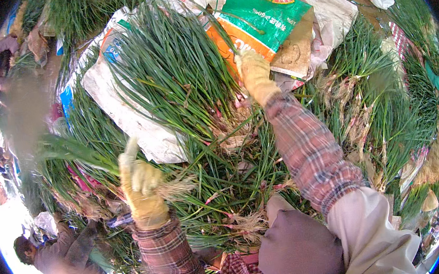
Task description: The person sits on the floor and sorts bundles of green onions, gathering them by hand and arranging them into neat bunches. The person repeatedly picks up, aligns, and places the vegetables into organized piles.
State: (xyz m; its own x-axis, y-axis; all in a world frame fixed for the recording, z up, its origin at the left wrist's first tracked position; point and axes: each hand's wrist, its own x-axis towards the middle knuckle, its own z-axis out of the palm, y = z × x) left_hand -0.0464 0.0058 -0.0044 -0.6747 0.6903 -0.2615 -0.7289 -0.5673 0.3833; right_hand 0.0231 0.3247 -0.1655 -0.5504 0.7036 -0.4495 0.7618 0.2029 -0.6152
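Observation:
My left hand, in a yellow glove, is closed around a bunch of spring onions. Their leaves stretch left and blur, while the pale roots stick out to the right of the fist. My right hand, gloved the same way, reaches to the right edge of a large heap of spring onions. Green leaves run up to its fingertips, and pink bulbs show just below the palm. Whether those fingers grip a stalk is hidden. The heap lies on a white woven sack, roots towards me.
Loose spring onions cover the ground before my knee. A green and orange printed sack lies beyond my right hand. More onion bunches spread to the right. Another person is low at the left.

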